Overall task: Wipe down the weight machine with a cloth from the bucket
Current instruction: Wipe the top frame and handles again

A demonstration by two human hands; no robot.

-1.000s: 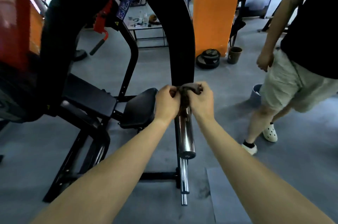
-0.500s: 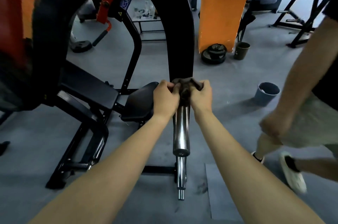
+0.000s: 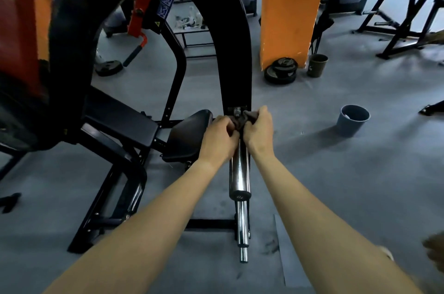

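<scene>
The weight machine (image 3: 236,53) fills the left and middle of my view. Its broad black arm curves down to end right in front of me, and red parts of it blur at the far left. It stands on the grey floor (image 3: 336,185). An orange pillar (image 3: 288,5) rises from the floor behind the arm, a little to the right. The machine's two black pads sit low on the left, and the nearer seat pad (image 3: 189,135) lies just beside my left wrist.

From the foot of the black arm a chrome sleeve (image 3: 239,173) runs straight toward me between my forearms and ends in a thinner chrome pin.

The bucket (image 3: 352,123), grey-blue and upright, stands on the floor to my right, well apart from the machine, with something pale just showing inside its rim. A stack of weight plates (image 3: 281,70) lies at the base of the pillar, with a brown cup (image 3: 317,65) just beside it.

My left hand (image 3: 217,137) and my right hand (image 3: 258,129) sit on either side of the sleeve's top end. Both have their fingers curled tight round the cloth (image 3: 241,121). It is dark brown and bunched, draped over the sleeve where it meets the black arm, and pulled taut between my fists.
</scene>
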